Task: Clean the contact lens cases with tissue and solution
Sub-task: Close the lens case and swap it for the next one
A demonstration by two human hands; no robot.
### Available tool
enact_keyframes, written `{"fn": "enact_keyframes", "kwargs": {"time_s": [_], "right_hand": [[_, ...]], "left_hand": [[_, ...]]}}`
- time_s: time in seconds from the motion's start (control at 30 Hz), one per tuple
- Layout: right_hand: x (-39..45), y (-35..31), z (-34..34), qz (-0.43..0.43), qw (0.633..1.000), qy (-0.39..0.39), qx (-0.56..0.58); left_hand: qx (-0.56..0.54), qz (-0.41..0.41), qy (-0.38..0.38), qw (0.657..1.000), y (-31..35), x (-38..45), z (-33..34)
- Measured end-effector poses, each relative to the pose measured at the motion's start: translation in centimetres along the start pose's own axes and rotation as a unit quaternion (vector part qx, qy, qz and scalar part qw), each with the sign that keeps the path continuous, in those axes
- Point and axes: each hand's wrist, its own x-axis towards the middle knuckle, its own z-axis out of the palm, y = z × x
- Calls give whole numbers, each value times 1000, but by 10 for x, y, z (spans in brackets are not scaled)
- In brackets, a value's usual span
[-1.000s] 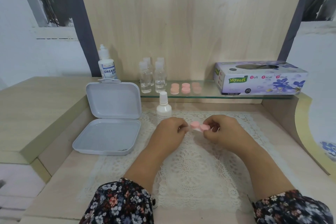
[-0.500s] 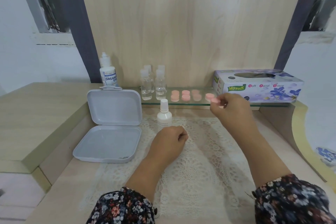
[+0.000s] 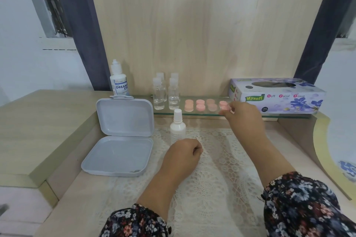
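Note:
A pink contact lens case (image 3: 223, 103) lies at the right end of a row on the glass shelf (image 3: 202, 114), with my right hand (image 3: 244, 119) pinching its near cap. Three more pink lens cases (image 3: 200, 104) sit to its left on the shelf. My left hand (image 3: 183, 154) rests on the lace mat (image 3: 221, 161) with its fingers curled in; nothing shows in it. A white spray bottle (image 3: 177, 127) stands just beyond that hand. The tissue box (image 3: 279, 96) is on the shelf's right end, and a lens solution bottle (image 3: 118, 81) stands at the back left.
An open grey plastic box (image 3: 123, 136) lies left of the mat, lid raised. Several small clear bottles (image 3: 165, 92) stand on the shelf left of the cases. A wooden panel rises behind the shelf, and a raised wooden ledge runs along the left.
My right hand carried the pink case from over the mat up to the shelf's right end. My left hand let go of it and settled on the mat.

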Motion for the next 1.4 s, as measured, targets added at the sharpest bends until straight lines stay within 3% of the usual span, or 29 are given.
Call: {"fn": "enact_keyframes", "kwargs": {"time_s": [0.17, 0.33, 0.77, 1.2, 1.4], "right_hand": [[-14, 3, 0, -67, 996, 59, -17], [-19, 10, 3, -113, 992, 24, -49], [-16, 3, 3, -109, 990, -21, -82], [-16, 0, 2, -102, 992, -18, -70], [-14, -4, 9, -176, 981, -21, -76]], "left_hand": [[-3, 43, 37, 998, 2, -2, 3], [27, 127, 82, 988, 18, 4, 1], [147, 78, -48, 985, 53, 53, -13], [135, 62, -46, 988, 53, 53, -18], [155, 8, -36, 987, 51, 48, -20]]}}
